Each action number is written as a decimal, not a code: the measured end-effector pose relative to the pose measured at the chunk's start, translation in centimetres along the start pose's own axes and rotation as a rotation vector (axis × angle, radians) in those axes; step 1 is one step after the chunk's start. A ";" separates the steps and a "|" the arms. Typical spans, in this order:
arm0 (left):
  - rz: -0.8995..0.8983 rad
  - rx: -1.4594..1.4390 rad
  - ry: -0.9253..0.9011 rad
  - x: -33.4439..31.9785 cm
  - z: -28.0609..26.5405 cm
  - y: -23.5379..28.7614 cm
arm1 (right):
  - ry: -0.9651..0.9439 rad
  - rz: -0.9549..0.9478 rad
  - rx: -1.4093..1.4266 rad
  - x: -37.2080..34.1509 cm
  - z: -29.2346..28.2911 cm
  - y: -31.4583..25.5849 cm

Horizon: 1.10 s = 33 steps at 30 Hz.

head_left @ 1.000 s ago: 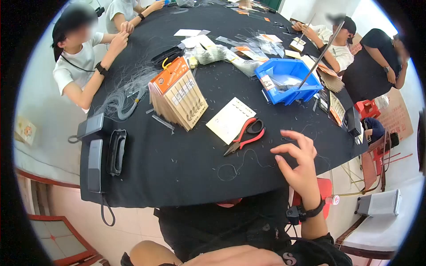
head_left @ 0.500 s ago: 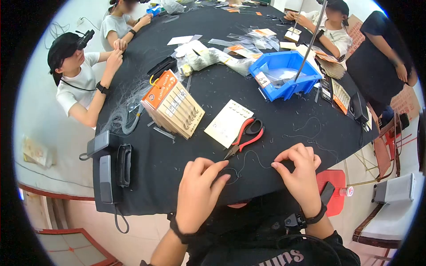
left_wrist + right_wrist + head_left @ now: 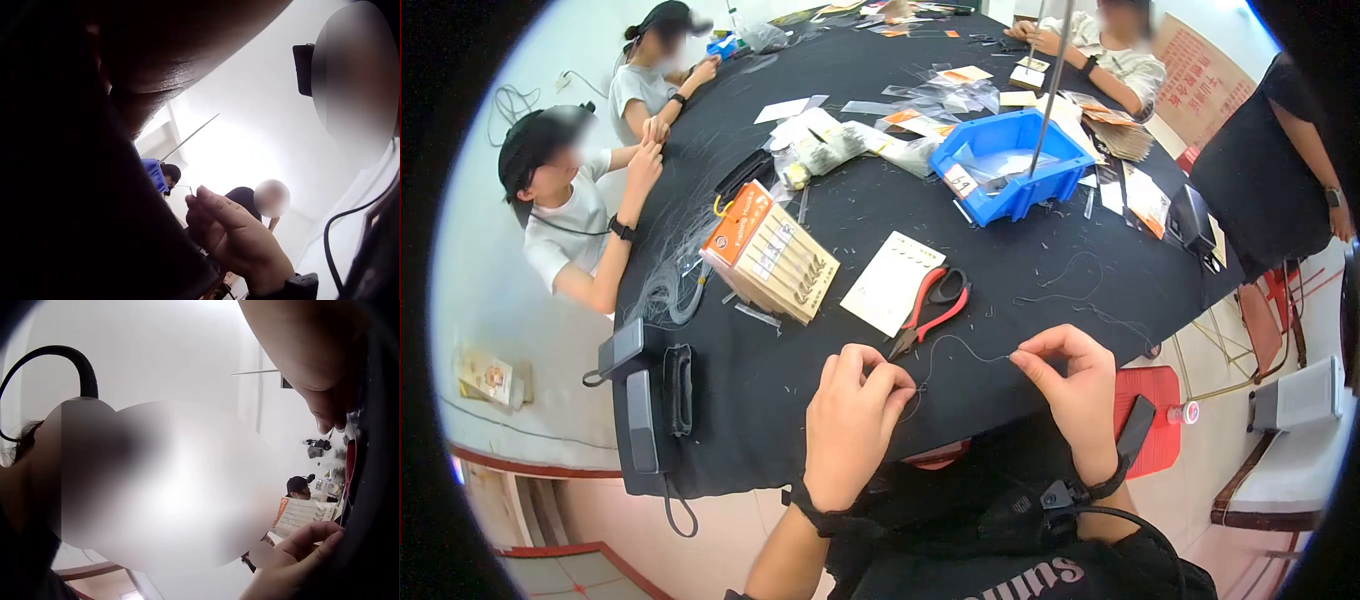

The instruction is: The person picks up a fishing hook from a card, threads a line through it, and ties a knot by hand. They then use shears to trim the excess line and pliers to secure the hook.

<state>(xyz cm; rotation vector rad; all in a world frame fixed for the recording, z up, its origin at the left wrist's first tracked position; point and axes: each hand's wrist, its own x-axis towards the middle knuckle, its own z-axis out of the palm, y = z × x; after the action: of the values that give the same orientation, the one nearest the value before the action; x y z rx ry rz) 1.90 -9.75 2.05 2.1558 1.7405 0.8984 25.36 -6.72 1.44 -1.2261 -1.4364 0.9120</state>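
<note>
In the head view a thin line [image 3: 972, 348] runs between the two hands above the black tablecloth. The left hand [image 3: 852, 425] pinches its left part between thumb and forefinger, with a small loop hanging at the fingertips. The right hand [image 3: 1072, 392] pinches the other end, thumb against forefinger; the left wrist view also shows this right hand [image 3: 234, 234] pinching something tiny. Just beyond the hands lie red-and-black pliers [image 3: 930, 308], partly on a cream card [image 3: 892, 283] with a row of small hooks along its top.
A stack of hook cards [image 3: 772, 255] stands left of the pliers. A blue bin [image 3: 1012, 165] with bags sits farther back. Grey devices [image 3: 643, 420] and a black case [image 3: 679, 390] lie at the left edge. Loose line [image 3: 1080, 275] lies at right. Several people are around the table.
The left hand came into view from below and now pinches the line. The right hand's spread fingers have closed to a pinch, and the line between the hands is raised. The head view has shifted.
</note>
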 end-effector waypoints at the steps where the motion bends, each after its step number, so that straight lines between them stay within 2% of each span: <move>1: 0.005 0.010 0.001 -0.1 0.2 0.0 | 0.009 0.010 0.003 0.0 -0.3 0.0; 6: 0.035 -0.057 0.091 -0.2 0.3 -0.3 | 0.103 0.000 0.052 0.1 -1.1 0.6; 9: -0.077 -0.226 0.173 -0.8 -0.6 1.5 | 0.091 -0.012 0.034 -0.3 -1.2 0.6; 10: -0.020 -0.233 0.232 -0.9 -0.4 1.7 | 0.073 -0.027 0.022 -0.4 -1.0 0.5; 13: -0.031 -0.423 0.179 -1.3 -0.1 3.7 | -0.095 -0.138 -0.104 -1.4 0.0 -1.3; 18: -0.104 -0.571 0.019 -1.7 0.5 3.9 | -0.247 -0.025 0.103 -2.1 0.8 -2.0; 23: -0.226 -0.782 -0.044 -2.1 0.5 4.3 | -0.285 -0.017 0.157 -2.1 0.5 -1.9; 26: -0.203 -0.855 -0.049 -2.5 1.1 4.1 | -0.312 0.030 0.209 -2.3 0.5 -1.9; 33: -0.241 -0.816 -0.076 -3.0 1.0 4.2 | -0.340 0.063 0.282 -2.5 0.7 -1.9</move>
<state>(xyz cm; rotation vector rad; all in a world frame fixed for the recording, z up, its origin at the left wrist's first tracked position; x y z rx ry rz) 5.57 -13.55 2.52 1.3973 1.2366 1.1696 24.27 -9.50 2.58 -0.9400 -1.4731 1.3661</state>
